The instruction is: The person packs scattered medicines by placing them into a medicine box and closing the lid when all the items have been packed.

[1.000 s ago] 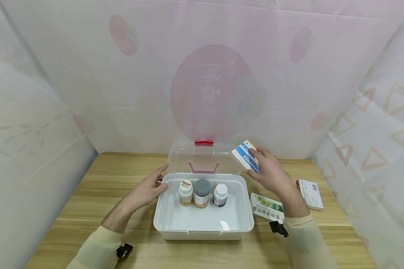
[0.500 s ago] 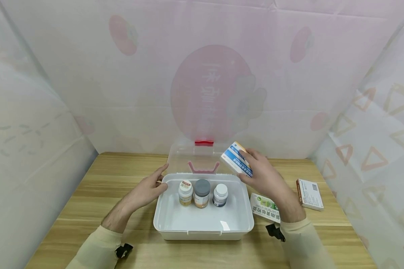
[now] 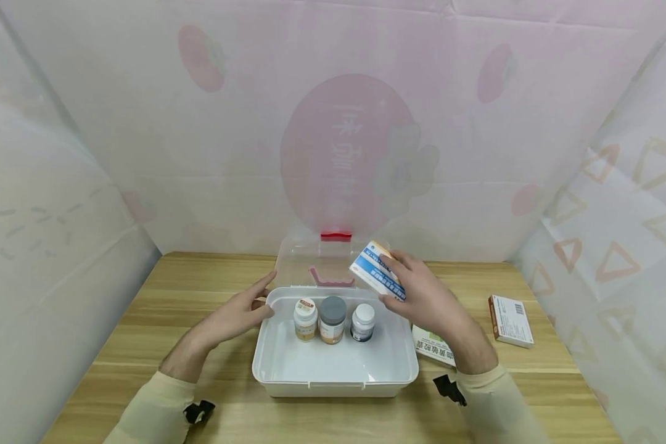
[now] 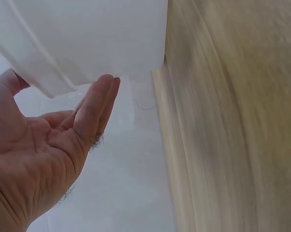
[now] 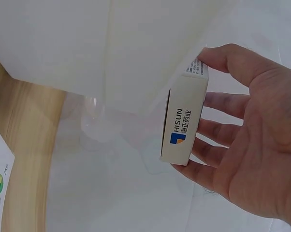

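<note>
My right hand [image 3: 424,299] holds a white, blue and orange medicine box [image 3: 373,268] between thumb and fingers, tilted over the back right of a white plastic storage box [image 3: 259,364]. In the right wrist view the medicine box [image 5: 184,121] shows its end panel marked HISUN. At the left rear corner of the storage box, my left hand [image 3: 238,317] touches the rim with its thumb, while its fairly straight fingers [image 4: 94,104] lie at the outer wall. Three pill bottles stand inside: a white-capped one [image 3: 306,320], a grey-capped one [image 3: 333,320] and a smaller white-capped one [image 3: 363,324].
The clear lid [image 3: 294,265] with its pink handle [image 3: 330,282] is folded back behind the storage box. A green-and-white medicine box [image 3: 431,346] lies right beside it, partly hidden by my right arm. Farther right lies a red-and-white box [image 3: 512,320]. Printed sheets surround the wooden table [image 3: 200,277].
My right hand has carried the medicine box leftward and slightly down, over the storage box's back right part. The left hand has stayed at the rim.
</note>
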The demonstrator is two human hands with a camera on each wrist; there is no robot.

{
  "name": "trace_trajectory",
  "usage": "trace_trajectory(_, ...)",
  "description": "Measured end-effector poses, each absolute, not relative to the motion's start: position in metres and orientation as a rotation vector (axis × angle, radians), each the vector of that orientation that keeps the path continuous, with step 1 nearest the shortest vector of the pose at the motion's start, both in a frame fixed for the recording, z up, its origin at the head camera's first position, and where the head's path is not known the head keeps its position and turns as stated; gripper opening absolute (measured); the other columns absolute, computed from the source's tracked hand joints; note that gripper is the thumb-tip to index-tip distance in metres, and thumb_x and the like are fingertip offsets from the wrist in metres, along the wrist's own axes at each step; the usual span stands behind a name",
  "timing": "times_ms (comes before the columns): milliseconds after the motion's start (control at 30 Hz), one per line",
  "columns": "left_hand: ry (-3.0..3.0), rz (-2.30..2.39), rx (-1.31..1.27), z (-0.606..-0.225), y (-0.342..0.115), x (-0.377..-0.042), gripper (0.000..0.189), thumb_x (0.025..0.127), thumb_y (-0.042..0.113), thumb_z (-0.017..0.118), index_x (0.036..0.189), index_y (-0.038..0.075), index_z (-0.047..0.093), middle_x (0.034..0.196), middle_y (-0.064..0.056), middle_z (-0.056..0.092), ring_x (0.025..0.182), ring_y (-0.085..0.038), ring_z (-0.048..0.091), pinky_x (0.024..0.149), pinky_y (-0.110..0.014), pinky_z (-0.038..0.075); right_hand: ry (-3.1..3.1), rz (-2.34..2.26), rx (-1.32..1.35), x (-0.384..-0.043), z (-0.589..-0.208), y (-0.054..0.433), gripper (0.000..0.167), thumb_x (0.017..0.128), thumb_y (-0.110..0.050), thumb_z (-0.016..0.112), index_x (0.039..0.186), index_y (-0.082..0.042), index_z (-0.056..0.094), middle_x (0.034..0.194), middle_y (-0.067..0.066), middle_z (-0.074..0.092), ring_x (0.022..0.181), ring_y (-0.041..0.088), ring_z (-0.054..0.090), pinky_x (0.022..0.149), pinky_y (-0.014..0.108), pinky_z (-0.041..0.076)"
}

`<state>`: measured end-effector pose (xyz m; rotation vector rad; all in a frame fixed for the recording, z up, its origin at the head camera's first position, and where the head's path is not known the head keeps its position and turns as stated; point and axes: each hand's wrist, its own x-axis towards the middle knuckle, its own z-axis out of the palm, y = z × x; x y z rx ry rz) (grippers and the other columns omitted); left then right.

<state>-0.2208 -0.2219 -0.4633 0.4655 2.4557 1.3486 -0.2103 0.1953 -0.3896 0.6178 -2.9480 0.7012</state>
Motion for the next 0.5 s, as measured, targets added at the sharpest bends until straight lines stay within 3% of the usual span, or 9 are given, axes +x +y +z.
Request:
trace_trajectory(233,2.362,1.394,0.575,-0.4668,-0.2304,-0.2224,0.090,0.116,0.018,0.066,0.189,0.006,0.014,0.176,-0.037,0.049,0.160,-0.055,0.059,0.122,-0.057,0.063,-2.978,0.690,0.628,-0.2072,-0.3897,0.1903,0.084,0.106,-0.025,0.087,0.179,-0.012,0.049,0.184,0.023,0.047,0.156,0.047,0.060,0.127,0.068,0.057)
trace_trajectory(500,2.377,1.401,0.558,-0.4674,-0.2257,-0.2218,0.086,0.113,0.014,0.065,0.188,0.006,0.022,0.177,-0.035,0.051,0.160,-0.054,0.059,0.122,-0.059,0.063,-2.956,0.656,0.689,-0.2044,-0.3912,0.1868,0.083,0.105,-0.024,0.088,0.178,-0.011,0.051,0.183,0.023,0.049,0.157,0.047,0.060,0.128,0.067,0.056)
